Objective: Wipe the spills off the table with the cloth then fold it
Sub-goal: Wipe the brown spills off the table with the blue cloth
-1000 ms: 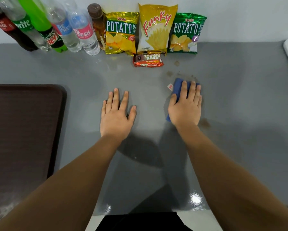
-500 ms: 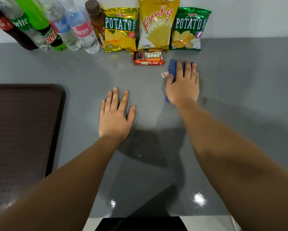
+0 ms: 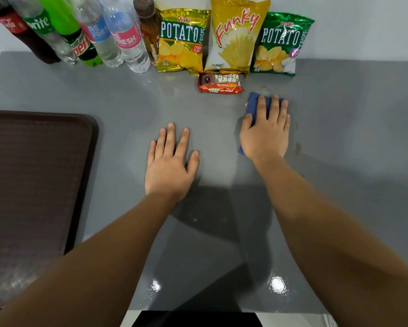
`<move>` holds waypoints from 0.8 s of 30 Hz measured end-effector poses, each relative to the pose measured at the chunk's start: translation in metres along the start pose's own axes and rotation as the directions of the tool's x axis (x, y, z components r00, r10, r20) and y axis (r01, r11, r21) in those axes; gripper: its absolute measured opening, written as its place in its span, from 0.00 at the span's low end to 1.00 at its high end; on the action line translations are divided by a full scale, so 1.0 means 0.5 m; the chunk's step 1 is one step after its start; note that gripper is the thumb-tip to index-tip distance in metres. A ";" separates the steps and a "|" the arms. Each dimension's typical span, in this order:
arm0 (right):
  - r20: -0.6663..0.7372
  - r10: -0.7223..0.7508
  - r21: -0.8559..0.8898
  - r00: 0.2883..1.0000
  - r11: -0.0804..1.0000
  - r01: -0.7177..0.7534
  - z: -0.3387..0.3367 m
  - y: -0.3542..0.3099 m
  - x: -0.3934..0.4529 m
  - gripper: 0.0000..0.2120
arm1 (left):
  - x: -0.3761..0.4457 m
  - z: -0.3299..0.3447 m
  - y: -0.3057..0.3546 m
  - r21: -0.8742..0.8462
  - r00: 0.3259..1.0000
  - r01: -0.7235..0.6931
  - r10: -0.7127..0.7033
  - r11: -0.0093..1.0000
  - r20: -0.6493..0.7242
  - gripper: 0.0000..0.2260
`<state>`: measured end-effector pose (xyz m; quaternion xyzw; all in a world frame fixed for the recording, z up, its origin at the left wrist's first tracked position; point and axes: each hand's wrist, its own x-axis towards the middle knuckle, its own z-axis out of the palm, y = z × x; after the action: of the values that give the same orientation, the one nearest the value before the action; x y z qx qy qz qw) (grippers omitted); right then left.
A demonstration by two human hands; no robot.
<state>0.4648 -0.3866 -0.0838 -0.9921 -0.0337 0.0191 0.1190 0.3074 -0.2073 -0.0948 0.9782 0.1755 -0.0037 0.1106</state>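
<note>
A folded blue cloth (image 3: 252, 103) lies on the grey table (image 3: 354, 109), just right of the snack bar. My right hand (image 3: 265, 133) presses flat on top of it and covers most of it; only its far left corner and a sliver by my wrist show. A small brown smear (image 3: 298, 147) sits on the table just right of that hand, and a faint wet streak (image 3: 265, 89) lies beyond the cloth. My left hand (image 3: 170, 164) rests flat on the table, fingers spread, holding nothing.
Several drink bottles (image 3: 125, 36) and three chip bags (image 3: 236, 36) line the back wall, with a red snack bar (image 3: 219, 83) in front of them. A dark brown tray (image 3: 33, 173) fills the left side. The table's near edge (image 3: 198, 309) is by my body.
My right hand pushed the cloth away over the brown spots near the snack bar, then drew back slightly. Those spots no longer show. My left hand stayed put.
</note>
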 end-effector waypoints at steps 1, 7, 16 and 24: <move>0.005 -0.015 0.005 1.000 1.000 0.014 -0.001 -0.001 0.016 0.30 | 0.000 -0.001 0.000 -0.001 1.000 0.001 -0.001 1.000 0.002 0.29; 0.004 0.011 0.045 1.000 0.999 -0.011 -0.016 0.022 0.095 0.31 | -0.001 0.000 -0.001 -0.021 1.000 0.004 -0.004 1.000 -0.014 0.29; -0.043 0.147 0.059 0.988 0.988 -0.144 -0.015 0.058 -0.027 0.31 | -0.001 0.001 0.002 -0.037 1.000 0.010 -0.010 0.999 -0.016 0.29; -0.037 0.004 0.040 0.999 0.999 -0.003 0.011 -0.027 -0.022 0.30 | -0.003 -0.001 0.004 -0.039 1.000 0.007 -0.008 0.999 -0.008 0.29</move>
<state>0.4526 -0.3732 -0.0855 -0.9898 -0.0293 0.0016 0.1393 0.3067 -0.2092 -0.0937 0.9752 0.1798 0.0036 0.1290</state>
